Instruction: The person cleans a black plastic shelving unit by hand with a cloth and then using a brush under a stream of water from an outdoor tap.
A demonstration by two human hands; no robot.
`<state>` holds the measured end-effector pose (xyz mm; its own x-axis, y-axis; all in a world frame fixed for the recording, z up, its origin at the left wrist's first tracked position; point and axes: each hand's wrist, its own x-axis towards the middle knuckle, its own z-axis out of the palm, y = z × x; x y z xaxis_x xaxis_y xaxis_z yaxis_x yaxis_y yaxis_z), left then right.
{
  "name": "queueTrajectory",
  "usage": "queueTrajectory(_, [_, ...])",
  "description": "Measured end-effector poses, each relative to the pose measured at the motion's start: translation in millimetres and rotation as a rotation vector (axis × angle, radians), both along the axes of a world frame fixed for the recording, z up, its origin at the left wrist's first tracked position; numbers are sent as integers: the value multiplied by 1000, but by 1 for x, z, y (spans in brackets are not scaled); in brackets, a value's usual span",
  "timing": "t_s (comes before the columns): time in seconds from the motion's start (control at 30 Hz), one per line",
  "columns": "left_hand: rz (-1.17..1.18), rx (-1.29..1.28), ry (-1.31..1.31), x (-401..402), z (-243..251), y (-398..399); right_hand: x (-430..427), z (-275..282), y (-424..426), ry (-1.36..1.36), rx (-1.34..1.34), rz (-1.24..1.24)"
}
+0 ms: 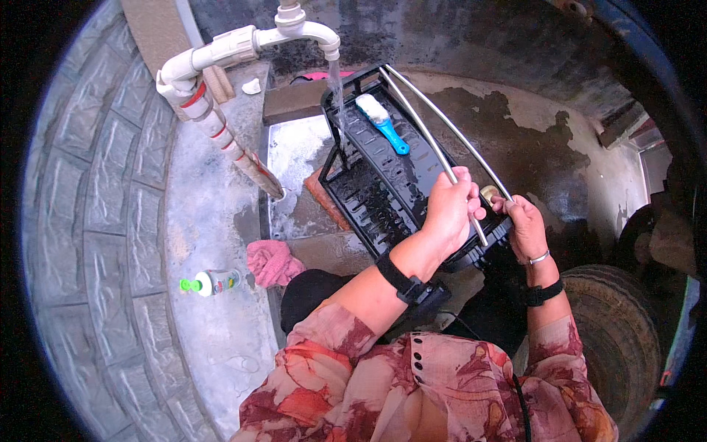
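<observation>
A wet black plastic rack (386, 171) with slotted shelves lies tilted before me, under running water. My left hand (455, 207) is closed around a thin metal rod (422, 127) that runs along the rack to its far end. At the rack's near right corner, my right hand (525, 224) grips the near end of a second metal rod (458, 127). The two rods come close together at the far end. A blue-handled brush (392, 132) with white bristles, apparently foamy, rests on the rack's upper shelf.
Water falls from a white plastic pipe spout (331, 51) at the rack's far left. On the concrete ledge (215, 337) are a pink cloth (273, 262) and a bottle with a green cap (212, 282). A tyre (607, 331) lies at my right, and a stone-patterned wall (105, 221) stands left.
</observation>
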<state>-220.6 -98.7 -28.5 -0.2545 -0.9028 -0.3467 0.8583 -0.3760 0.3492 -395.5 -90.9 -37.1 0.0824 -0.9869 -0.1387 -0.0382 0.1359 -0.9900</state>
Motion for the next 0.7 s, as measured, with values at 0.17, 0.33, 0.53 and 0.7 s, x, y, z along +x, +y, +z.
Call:
queueTrajectory(0.17, [12,9,76,11,10,9,-4,-3,2,15,27,-11])
queueTrajectory(0.33, [-32,-29,170,-7,31,30,2,-1,3,42,8,-36])
queueTrajectory(0.53, [27,-248,-76,-15,36,18,-8,6,2,130,-4,-18])
queueTrajectory(0.7, [287,-479,-327,25,10,-24,-4,-3,-3,6,-54,80])
